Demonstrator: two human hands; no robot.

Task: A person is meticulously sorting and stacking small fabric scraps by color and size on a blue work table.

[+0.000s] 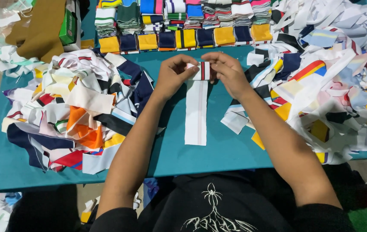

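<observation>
Pinching a white striped strip (196, 109), both hands' fingers (192, 71) sit between scrap heaps (76, 107).

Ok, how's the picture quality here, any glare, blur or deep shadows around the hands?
Head view: even, soft light, no glare on the teal table; left hand and right hand look sharp, holding the white striped strip; faint shadows lie beside the forearms; the bottom edge is dark at the black shirt; slight wide-angle bending at the corners.

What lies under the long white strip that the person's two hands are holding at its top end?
Under the white strip lies the teal table cover, bare on both sides. Anything directly beneath the strip is covered.
</observation>
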